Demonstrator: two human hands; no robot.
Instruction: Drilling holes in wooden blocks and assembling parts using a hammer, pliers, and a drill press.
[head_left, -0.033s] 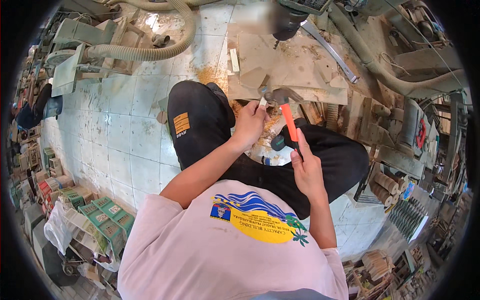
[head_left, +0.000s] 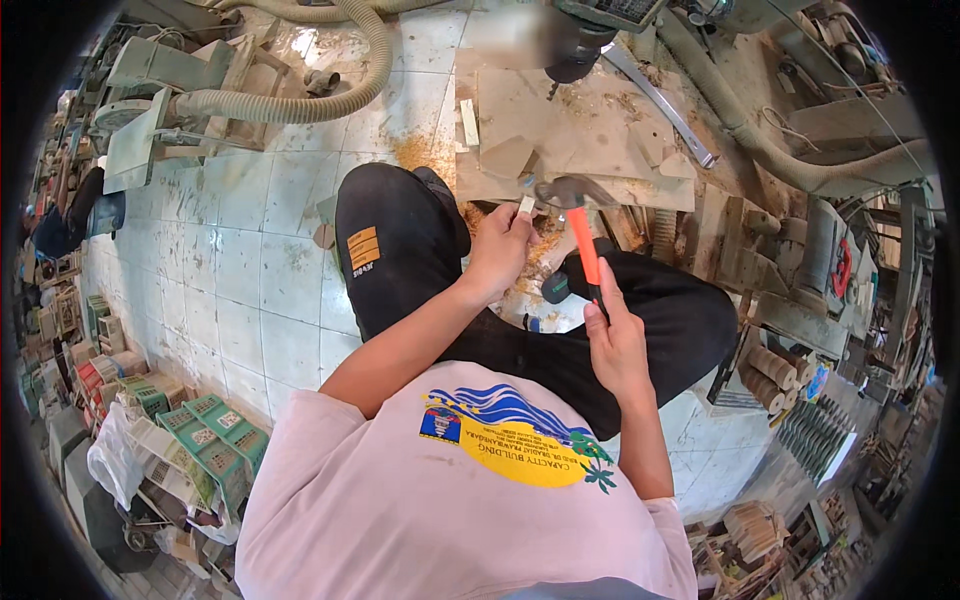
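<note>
My right hand (head_left: 618,345) grips the claw hammer (head_left: 583,245) low on its orange handle, thumb along it. The dark steel head lies close to the fingertips of my left hand (head_left: 500,252). Those fingers pinch a small pale wood piece (head_left: 527,204) whose end sticks up between them. Beyond it a dusty wooden board (head_left: 580,130) has a loose angular block (head_left: 508,157) near its front edge. Whether the hammer touches the wood piece cannot be made out.
A long metal bar (head_left: 660,100) lies across the board's right side, beside a thick ribbed hose (head_left: 715,90). A pale wood strip (head_left: 469,122) lies at its left edge. Sawdust (head_left: 415,150) covers some floor tiles. Green-and-white boxes (head_left: 215,435) stand at the lower left.
The hammer head has shifted slightly to the right, away from the wood piece. My left hand stays in nearly the same place.
</note>
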